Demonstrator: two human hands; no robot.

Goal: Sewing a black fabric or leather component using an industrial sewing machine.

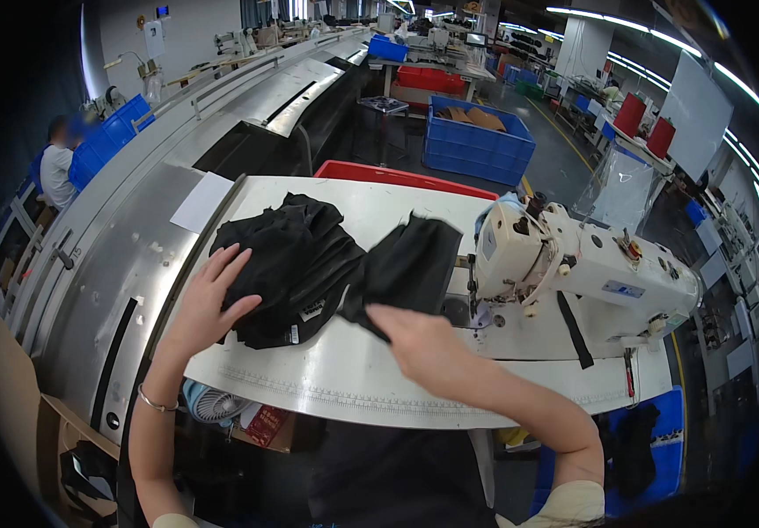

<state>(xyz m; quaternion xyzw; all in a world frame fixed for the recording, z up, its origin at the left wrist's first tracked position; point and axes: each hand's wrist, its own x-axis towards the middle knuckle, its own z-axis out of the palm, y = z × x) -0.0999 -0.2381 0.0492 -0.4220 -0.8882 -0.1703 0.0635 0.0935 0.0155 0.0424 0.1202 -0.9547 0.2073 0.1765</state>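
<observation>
A heaped pile of black fabric pieces lies on the left of the white sewing table, with small white labels showing at its near edge. My left hand rests against the left side of this pile, fingers spread. To the right of the pile is a separate black fabric piece, close to the needle area. My right hand, slightly blurred, pinches its near left corner; the fingertips are partly hidden. The white sewing machine stands just right of that piece. A narrow black strip lies below the machine's arm.
Along the left runs a metal counter with a white paper. Behind the table are a red bin and a blue crate. A small fan sits under the table edge. At far left is another person.
</observation>
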